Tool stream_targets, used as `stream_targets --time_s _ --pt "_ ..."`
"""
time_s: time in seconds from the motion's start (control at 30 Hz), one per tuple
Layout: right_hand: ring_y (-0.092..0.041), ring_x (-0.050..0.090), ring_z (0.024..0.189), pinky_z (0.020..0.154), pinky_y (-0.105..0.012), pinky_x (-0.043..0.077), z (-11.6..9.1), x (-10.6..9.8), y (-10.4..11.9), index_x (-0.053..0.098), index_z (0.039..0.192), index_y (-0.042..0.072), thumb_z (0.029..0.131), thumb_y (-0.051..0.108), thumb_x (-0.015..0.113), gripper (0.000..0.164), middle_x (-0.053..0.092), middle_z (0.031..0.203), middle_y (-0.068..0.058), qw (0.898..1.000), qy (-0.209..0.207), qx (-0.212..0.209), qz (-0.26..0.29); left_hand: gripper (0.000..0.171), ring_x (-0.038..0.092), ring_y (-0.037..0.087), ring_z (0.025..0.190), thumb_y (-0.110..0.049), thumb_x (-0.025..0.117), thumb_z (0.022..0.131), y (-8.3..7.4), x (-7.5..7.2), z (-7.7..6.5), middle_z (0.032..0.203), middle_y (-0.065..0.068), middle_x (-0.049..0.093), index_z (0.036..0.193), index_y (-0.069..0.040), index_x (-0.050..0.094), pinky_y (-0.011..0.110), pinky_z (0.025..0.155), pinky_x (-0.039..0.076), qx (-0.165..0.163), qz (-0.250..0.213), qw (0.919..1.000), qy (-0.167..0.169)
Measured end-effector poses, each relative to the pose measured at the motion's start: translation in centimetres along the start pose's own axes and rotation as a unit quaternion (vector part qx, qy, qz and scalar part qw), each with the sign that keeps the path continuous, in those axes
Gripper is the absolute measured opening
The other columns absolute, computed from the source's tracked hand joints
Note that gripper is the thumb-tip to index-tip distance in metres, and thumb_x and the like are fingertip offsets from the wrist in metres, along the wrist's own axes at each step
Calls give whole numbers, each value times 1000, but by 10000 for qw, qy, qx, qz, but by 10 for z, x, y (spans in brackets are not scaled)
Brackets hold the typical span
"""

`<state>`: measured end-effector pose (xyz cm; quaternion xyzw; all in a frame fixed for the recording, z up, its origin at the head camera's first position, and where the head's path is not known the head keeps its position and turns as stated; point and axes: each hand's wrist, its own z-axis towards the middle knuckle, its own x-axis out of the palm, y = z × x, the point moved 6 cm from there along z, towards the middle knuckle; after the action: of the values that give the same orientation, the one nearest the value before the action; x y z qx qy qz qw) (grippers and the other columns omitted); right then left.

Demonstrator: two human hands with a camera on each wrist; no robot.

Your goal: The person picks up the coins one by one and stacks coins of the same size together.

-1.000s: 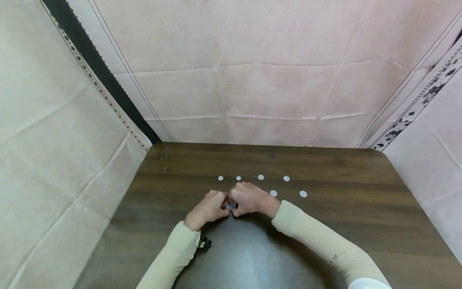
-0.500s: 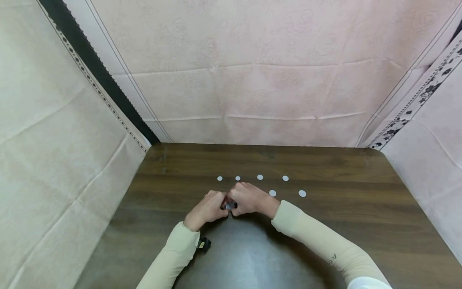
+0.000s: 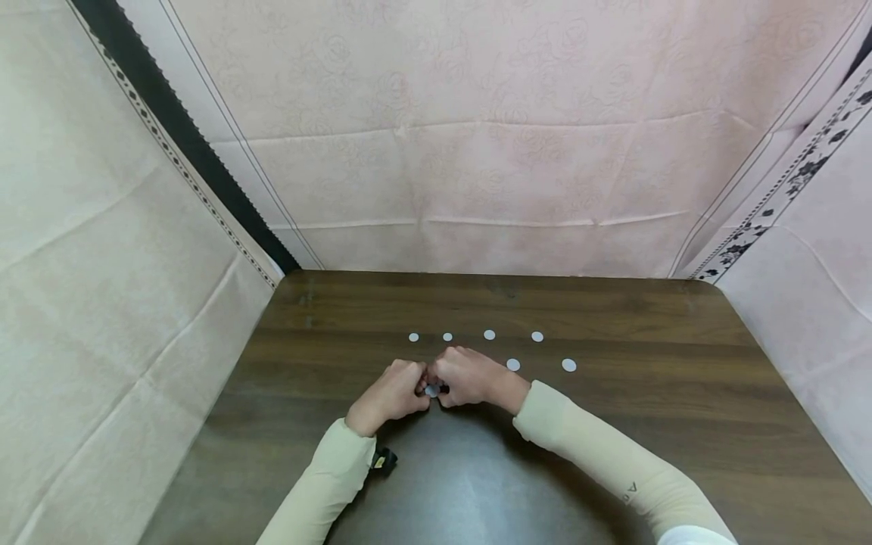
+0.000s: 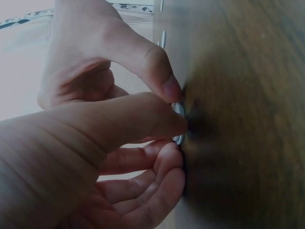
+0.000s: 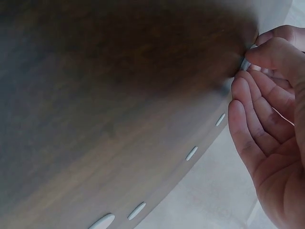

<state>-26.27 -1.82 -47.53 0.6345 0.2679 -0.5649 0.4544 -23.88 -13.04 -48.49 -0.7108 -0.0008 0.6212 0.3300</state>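
My left hand (image 3: 393,393) and right hand (image 3: 471,377) meet low over the brown table. Between them they pinch a small white round disc (image 3: 432,390), its flat face partly showing in the head view. Seen edge-on in the left wrist view, the white disc (image 4: 179,125) appears to have more than one layer; I cannot tell how many. The left thumb (image 4: 167,121) covers part of it, and the right thumb (image 4: 164,78) touches its far end. Curled fingers lie around it. In the right wrist view only a sliver of the disc (image 5: 246,62) shows beside the right hand (image 5: 269,114).
Beyond the hands, several flat white discs lie apart on the wooden table (image 3: 633,424): four in a back row, such as this disc (image 3: 489,334), and two nearer right, including another disc (image 3: 568,365). Pale cloth walls (image 3: 436,151) enclose the table's back and sides.
Both hands stay almost in place. The disc between them shows a slightly different tilt, its face now rounder than half a second ago. The discs on the table have not moved.
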Motion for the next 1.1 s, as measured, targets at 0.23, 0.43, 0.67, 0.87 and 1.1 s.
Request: stream_targets --time_s 0.23,0.43,0.67,0.87,1.1 --pt "-1 40 61 59 -19 34 0 0 0 69 74 14 78 8 80 13 48 64 14 10000 -12 15 93 19 47 13 66 -3 78 84 0 0 0 74 -3 49 81 -7 60 28 60 39 -33 -93 9999 58" --pt "0 41 59 57 -19 35 0 -1 0 70 75 13 79 8 80 12 48 62 15 9998 46 66 177 19 47 13 67 -4 78 84 0 0 0 75 -3 50 82 -7 60 27 61 40 -46 -55 10000 69" --pt "1 45 60 58 -18 38 0 -1 -1 69 75 16 79 8 80 14 57 64 11 9995 82 120 274 19 47 14 67 -5 78 85 1 1 0 75 -3 48 83 -7 59 27 61 39 -93 -163 9998 120" --pt "3 57 67 63 -17 48 1 1 -3 72 82 17 81 9 80 11 73 77 5 9991 145 190 340 19 46 13 68 -4 77 85 3 2 0 74 -3 46 83 -6 58 27 61 38 -90 -182 9997 162" --pt "1 64 73 67 -16 51 1 2 -4 76 88 15 82 8 79 10 75 82 4 9981 234 218 534 19 46 14 69 -5 77 85 2 1 -1 76 -3 46 84 -6 58 28 62 38 -120 -191 9996 184"
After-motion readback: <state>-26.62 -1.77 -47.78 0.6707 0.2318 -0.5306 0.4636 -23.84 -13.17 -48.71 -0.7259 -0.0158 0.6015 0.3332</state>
